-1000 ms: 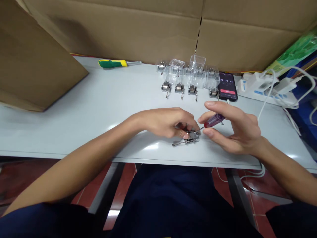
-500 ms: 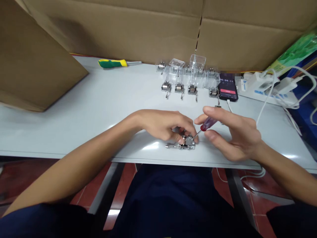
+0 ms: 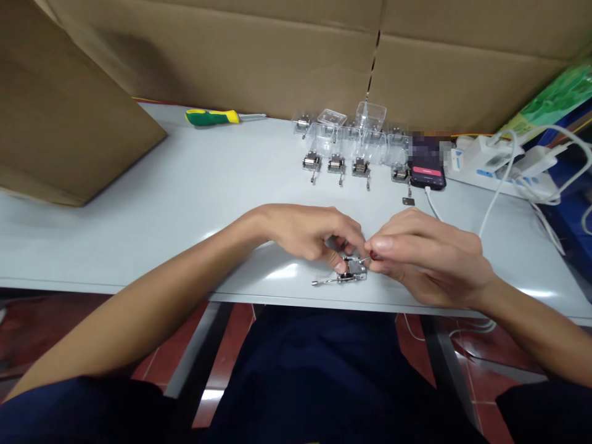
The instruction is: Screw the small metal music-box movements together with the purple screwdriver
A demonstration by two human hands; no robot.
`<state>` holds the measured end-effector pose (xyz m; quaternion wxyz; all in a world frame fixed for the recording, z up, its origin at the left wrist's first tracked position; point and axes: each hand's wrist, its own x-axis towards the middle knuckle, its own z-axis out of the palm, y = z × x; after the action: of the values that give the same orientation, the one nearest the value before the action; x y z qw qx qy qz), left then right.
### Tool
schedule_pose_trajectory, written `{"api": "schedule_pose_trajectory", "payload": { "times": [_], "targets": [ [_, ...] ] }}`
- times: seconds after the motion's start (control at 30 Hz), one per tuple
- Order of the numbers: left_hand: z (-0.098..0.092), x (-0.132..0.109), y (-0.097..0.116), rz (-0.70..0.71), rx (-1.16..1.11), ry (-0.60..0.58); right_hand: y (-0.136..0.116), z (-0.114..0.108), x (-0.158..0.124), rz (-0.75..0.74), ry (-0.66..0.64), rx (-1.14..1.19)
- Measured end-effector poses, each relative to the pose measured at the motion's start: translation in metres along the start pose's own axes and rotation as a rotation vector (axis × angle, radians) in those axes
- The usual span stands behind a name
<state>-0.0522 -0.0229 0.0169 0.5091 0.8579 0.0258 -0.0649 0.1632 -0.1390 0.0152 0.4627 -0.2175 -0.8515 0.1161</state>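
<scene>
Beyond the held crank mechanism (image 3: pixel 355 269), metal parts (image 3: pixel 303 123) show through clear boxes (image 3: pixel 397 150).

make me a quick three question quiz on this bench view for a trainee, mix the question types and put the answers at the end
1. Short answer: which hand holds the small screwdriver?

2. True or false: the thumb of the left hand is on the metal mechanism near the front edge of the table.

3. Multiple choice: in the picture, where does the green-and-yellow screwdriver lie relative to the clear plastic boxes?
a) to their left
b) to their right
c) inside one of them

Key: 1. The right hand. 2. True. 3. a
</scene>
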Motion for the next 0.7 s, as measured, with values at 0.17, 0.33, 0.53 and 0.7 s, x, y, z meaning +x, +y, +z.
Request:
{"api": "schedule_pose_trajectory", "payload": {
  "times": [0.17, 0.33, 0.53, 0.7],
  "targets": [
    [0.005, 0.002, -0.002, -0.031, 0.055, 0.064, 0.002, -0.003, -0.003, 0.039, -0.037, 0.075],
    [0.011, 0.008, -0.002, -0.088, 0.088, 0.132, 0.006, -0.005, -0.009, 0.146, -0.083, 0.035],
    [0.014, 0.012, -0.001, -0.029, 0.078, 0.156, 0.006, -0.004, -0.005, 0.036, 0.021, -0.102],
    [0.018, 0.012, -0.001, -0.051, 0.16, 0.19, 0.009, -0.001, -0.004, 0.047, 0.042, -0.036]
  ]
}}
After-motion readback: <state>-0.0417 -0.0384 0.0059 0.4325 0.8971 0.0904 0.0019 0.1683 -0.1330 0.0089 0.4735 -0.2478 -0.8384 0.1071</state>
